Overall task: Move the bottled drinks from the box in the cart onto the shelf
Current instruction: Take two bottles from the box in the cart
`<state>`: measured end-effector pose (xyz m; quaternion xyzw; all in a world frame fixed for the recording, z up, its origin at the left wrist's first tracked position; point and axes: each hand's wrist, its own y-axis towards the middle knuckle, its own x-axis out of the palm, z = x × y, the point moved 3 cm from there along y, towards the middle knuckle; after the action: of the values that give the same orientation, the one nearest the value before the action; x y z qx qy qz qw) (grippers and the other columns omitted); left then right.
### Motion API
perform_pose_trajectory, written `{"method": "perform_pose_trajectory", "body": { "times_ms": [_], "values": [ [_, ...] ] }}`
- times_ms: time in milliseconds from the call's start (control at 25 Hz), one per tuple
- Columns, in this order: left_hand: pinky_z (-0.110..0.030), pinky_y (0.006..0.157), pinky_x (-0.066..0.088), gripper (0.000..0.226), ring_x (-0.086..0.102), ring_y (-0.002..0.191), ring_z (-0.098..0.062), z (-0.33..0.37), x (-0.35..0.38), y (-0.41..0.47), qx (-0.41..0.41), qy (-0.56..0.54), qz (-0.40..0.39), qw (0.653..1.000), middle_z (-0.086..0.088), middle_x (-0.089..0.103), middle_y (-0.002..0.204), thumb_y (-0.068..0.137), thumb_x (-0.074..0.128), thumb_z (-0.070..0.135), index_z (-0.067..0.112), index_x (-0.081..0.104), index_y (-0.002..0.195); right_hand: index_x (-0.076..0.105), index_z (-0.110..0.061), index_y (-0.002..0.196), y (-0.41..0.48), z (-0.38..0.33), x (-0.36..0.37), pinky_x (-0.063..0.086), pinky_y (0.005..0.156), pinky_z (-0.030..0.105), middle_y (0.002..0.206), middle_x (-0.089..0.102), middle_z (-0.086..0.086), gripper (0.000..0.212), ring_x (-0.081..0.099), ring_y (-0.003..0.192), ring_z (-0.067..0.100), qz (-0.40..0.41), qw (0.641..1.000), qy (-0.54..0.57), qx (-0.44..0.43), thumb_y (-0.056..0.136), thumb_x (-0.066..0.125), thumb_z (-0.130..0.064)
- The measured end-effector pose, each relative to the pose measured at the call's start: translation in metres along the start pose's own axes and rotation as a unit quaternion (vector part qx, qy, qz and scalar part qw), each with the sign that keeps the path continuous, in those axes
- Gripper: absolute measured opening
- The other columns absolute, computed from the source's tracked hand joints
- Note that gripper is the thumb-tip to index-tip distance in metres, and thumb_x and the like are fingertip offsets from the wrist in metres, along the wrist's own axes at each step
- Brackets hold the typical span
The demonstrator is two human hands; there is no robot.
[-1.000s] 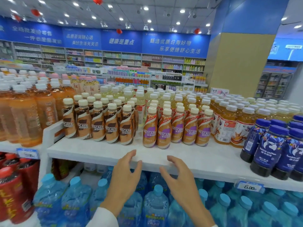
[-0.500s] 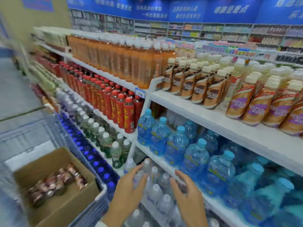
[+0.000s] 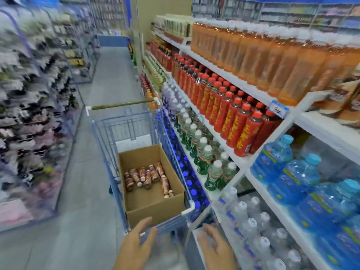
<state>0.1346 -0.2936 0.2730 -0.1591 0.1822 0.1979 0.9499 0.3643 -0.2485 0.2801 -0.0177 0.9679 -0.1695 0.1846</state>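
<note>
A blue wire cart (image 3: 136, 121) stands in the aisle beside the shelving. Inside it sits an open cardboard box (image 3: 155, 207), and several small brown coffee bottles (image 3: 148, 177) lie on their sides in the box's far half. My left hand (image 3: 134, 246) hovers with relaxed fingers just in front of the cart's near rim, holding nothing. My right hand (image 3: 216, 248) floats empty to the right of the cart, fingers loosely spread, in front of the low clear bottles. The white shelf (image 3: 329, 131) with coffee bottles shows only at the far right edge.
Shelving on the right carries orange drinks (image 3: 272, 61), red-capped bottles (image 3: 229, 106), green bottles (image 3: 202, 152), large blue water jugs (image 3: 296, 178) and clear bottles (image 3: 253, 221). A blurred rack (image 3: 29, 114) lines the left side. Grey aisle floor (image 3: 93, 172) runs left of the cart.
My view has swung left and down from the coffee shelf to the cart and box. Both hands have dropped from the shelf edge to the cart's near end, still empty.
</note>
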Motion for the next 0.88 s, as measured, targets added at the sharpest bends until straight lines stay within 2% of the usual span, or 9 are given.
{"method": "perform_pose_trajectory", "body": {
  "times_ms": [40, 120, 200, 280, 360, 520, 640, 760, 880],
  "values": [
    [-0.018, 0.09, 0.05, 0.028, 0.067, 0.097, 0.007, -0.004, -0.008, 0.009, -0.009, -0.002, 0.002, 1.0, 0.012, 0.073, 0.106, 0.088, 0.075, 0.024, 0.041, 0.064, 0.108, 0.069, -0.041, 0.104, 0.006, -0.009, 0.014, 0.043, 0.094, 0.023, 0.119, 0.068, -0.008, 0.02, 0.061, 0.116, 0.014, -0.009, 1.0, 0.012, 0.011, 0.086, 0.075, -0.039],
    [-0.011, 0.086, 0.05, 0.027, 0.063, 0.092, 0.019, -0.016, -0.025, 0.032, -0.018, -0.011, 0.011, 1.0, 0.013, 0.073, 0.103, 0.087, 0.075, 0.026, 0.045, 0.063, 0.103, 0.072, -0.043, 0.1, 0.027, -0.022, 0.038, 0.043, 0.087, 0.017, 0.117, 0.068, -0.005, 0.02, 0.06, 0.111, 0.015, -0.023, 0.999, 0.026, 0.027, 0.087, 0.077, -0.029],
    [-0.021, 0.093, 0.052, 0.022, 0.065, 0.095, 0.013, -0.028, -0.04, 0.056, -0.031, -0.015, 0.024, 0.999, 0.016, 0.075, 0.104, 0.084, 0.074, 0.044, 0.048, 0.065, 0.104, 0.07, -0.045, 0.099, 0.043, -0.037, 0.066, 0.041, 0.083, 0.016, 0.115, 0.068, -0.008, 0.02, 0.059, 0.11, 0.013, -0.037, 0.999, 0.016, 0.027, 0.088, 0.076, -0.028],
    [-0.033, 0.1, 0.052, 0.028, 0.067, 0.103, 0.0, -0.04, -0.053, 0.083, -0.053, 0.002, 0.012, 0.998, 0.018, 0.074, 0.107, 0.081, 0.069, 0.057, 0.049, 0.065, 0.108, 0.066, -0.042, 0.102, 0.063, -0.043, 0.094, 0.039, 0.091, 0.021, 0.117, 0.067, -0.013, 0.02, 0.058, 0.115, 0.011, -0.043, 0.998, 0.01, 0.041, 0.089, 0.075, -0.031],
    [-0.035, 0.101, 0.052, 0.028, 0.067, 0.109, -0.009, -0.049, -0.063, 0.108, -0.068, 0.004, -0.012, 0.998, 0.014, 0.072, 0.112, 0.088, 0.07, 0.045, 0.042, 0.064, 0.114, 0.065, -0.042, 0.102, 0.082, -0.042, 0.116, 0.04, 0.097, 0.024, 0.119, 0.067, -0.016, 0.019, 0.058, 0.119, 0.01, -0.05, 0.998, -0.005, 0.044, 0.088, 0.075, -0.034],
    [-0.036, 0.102, 0.051, 0.029, 0.063, 0.115, -0.009, -0.061, -0.082, 0.146, -0.081, -0.003, -0.04, 0.996, 0.012, 0.069, 0.119, 0.092, 0.068, 0.034, 0.036, 0.063, 0.121, 0.067, -0.036, 0.108, 0.111, -0.048, 0.146, 0.042, 0.098, 0.025, 0.12, 0.068, -0.01, 0.023, 0.06, 0.117, 0.011, -0.054, 0.996, -0.023, 0.062, 0.088, 0.076, -0.031],
    [-0.034, 0.101, 0.051, 0.028, 0.063, 0.116, -0.006, -0.065, -0.09, 0.171, -0.085, 0.011, -0.051, 0.995, 0.016, 0.069, 0.12, 0.094, 0.066, 0.036, 0.042, 0.061, 0.12, 0.065, -0.038, 0.111, 0.134, -0.056, 0.158, 0.044, 0.098, 0.027, 0.121, 0.066, -0.014, 0.023, 0.059, 0.116, 0.008, -0.066, 0.994, -0.037, 0.073, 0.09, 0.072, -0.037],
    [-0.033, 0.102, 0.05, 0.034, 0.062, 0.117, -0.006, -0.063, -0.087, 0.204, -0.084, 0.039, -0.063, 0.994, 0.017, 0.066, 0.124, 0.096, 0.061, 0.041, 0.034, 0.06, 0.13, 0.063, -0.037, 0.12, 0.163, -0.065, 0.166, 0.045, 0.1, 0.027, 0.123, 0.063, -0.02, 0.027, 0.055, 0.117, -0.001, -0.094, 0.991, -0.061, 0.07, 0.094, 0.066, -0.043],
    [-0.031, 0.1, 0.051, 0.037, 0.063, 0.113, -0.008, -0.063, -0.069, 0.235, -0.113, 0.049, -0.076, 0.99, 0.014, 0.065, 0.124, 0.098, 0.059, 0.041, 0.032, 0.057, 0.134, 0.064, -0.034, 0.124, 0.196, -0.068, 0.171, 0.045, 0.098, 0.024, 0.124, 0.065, -0.019, 0.03, 0.057, 0.117, -0.002, -0.109, 0.99, -0.048, 0.077, 0.095, 0.065, -0.042]
  ]
}}
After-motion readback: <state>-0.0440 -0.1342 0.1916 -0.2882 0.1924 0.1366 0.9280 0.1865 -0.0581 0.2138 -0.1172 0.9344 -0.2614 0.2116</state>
